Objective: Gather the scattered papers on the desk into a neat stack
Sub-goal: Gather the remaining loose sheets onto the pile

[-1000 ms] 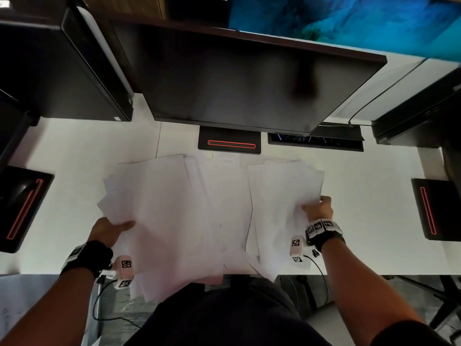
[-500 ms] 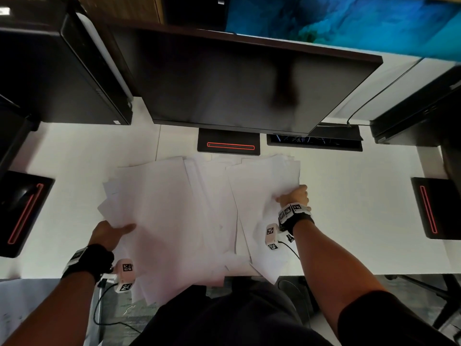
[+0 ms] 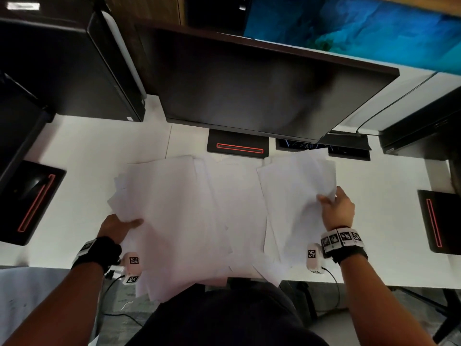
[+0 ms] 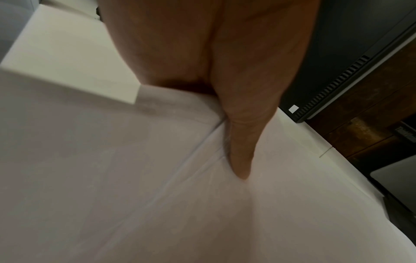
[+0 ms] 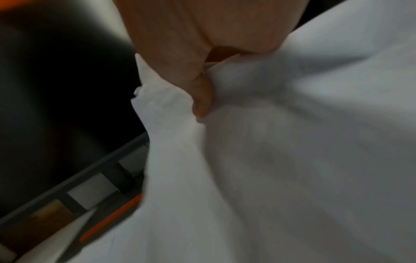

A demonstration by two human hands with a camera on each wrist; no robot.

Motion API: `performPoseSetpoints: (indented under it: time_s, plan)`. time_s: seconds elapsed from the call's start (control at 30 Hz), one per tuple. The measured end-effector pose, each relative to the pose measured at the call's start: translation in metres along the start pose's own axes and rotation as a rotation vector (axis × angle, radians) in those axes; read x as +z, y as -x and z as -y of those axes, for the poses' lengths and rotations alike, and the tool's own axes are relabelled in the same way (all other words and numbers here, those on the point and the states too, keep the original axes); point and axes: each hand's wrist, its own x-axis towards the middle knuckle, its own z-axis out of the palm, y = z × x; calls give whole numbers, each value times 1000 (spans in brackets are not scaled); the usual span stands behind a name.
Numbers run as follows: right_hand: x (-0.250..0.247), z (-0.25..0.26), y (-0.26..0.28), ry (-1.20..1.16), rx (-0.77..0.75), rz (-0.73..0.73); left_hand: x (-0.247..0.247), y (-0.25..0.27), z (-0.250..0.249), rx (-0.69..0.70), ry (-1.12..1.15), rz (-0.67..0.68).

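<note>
Loose white sheets cover the middle of the white desk. My left hand holds the left pile of papers at its left edge, thumb lying on top; in the left wrist view the thumb presses into the papers and the other fingers are hidden beneath. My right hand pinches the right bunch of papers at its right edge. The right wrist view shows the hand crumpling the papers in its grip. Some sheets overhang the desk's front edge.
A dark monitor leans over the back of the desk, its base just behind the papers. Black pads with red lines lie at the left and right. A black tower stands at the back left.
My right hand first slid its bunch of sheets left toward the middle, then moved back out to the right with it. The left hand has stayed in place on the left pile.
</note>
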Motion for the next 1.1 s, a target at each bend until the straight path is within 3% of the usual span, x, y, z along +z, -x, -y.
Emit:
performPoseSetpoints:
  time_s: [0.2, 0.37, 0.47, 0.6, 0.77, 0.93, 1.1]
  plan:
    - [-68, 42, 22, -122, -166, -58, -4, 3, -1, -19, 14, 5]
    - [-81, 109, 50, -384, -249, 109, -4, 9, -5, -26, 105, 51]
    - [-49, 143, 57, -512, -265, 254, -2, 15, -9, -22, 164, 74]
    - [37, 170, 57, -530, -205, 433, -2, 19, -7, -53, 232, 71]
    - [138, 185, 78, -153, -191, 480, -6, 10, -1, -90, 189, 19]
    - [201, 168, 114, 53, -72, 589, -4, 7, 5, -113, 155, 22]
    - [219, 161, 129, 278, -322, 785, 4, 18, 0, -56, 229, 52]
